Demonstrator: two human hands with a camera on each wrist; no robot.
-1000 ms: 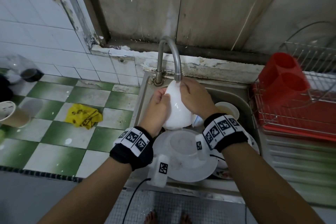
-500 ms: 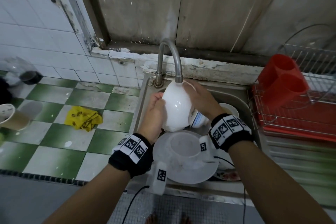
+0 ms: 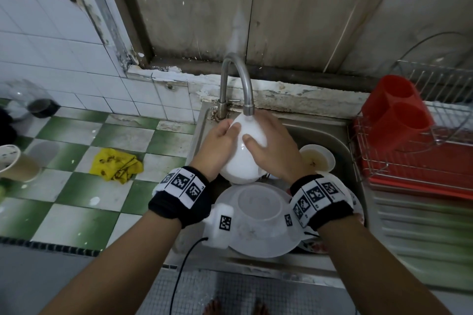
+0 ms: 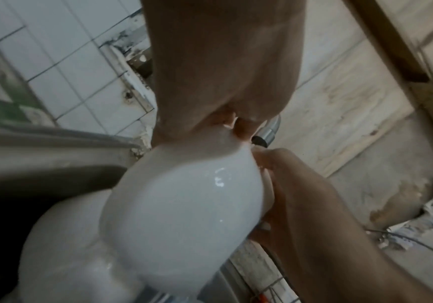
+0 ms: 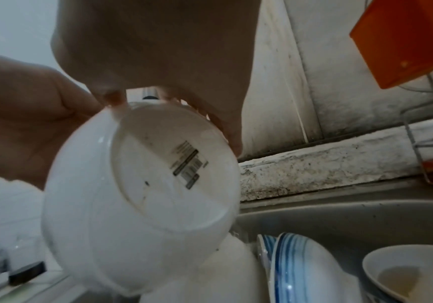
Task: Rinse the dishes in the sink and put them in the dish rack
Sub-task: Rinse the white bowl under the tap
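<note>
Two hands are closed on one white bowl, held tilted right under the tap spout, above the sink. In the head view, the left hand is curled round the bowl's left side and the right hand is wrapped over its right side, thumb on the outer wall. Running water cannot be made out. A plate with an upturned bowl on it lies directly below, and a small bowl holding murky liquid sits to the right. The dish rack with its red holder stands just beside the sink, no dishes seen in it.

In the left wrist view, the bowl shows a glossy, wet-looking wall, pinched at the rim by the left hand; the right hand is pressed on the far side. A slip is judged the main risk: a slick glaze and a rim-only pinch could let it drop onto the crockery below and chip it.

In the right wrist view, the bowl's base faces the camera, label on it, with the right hand's fingers curled at its edge and the left hand cupped behind. Striped plates stand close underneath. The rim could also be knocked on the spout, since the gap is very small. Dirty liquid from the small bowl could be splashed onto rinsed ware.
</note>
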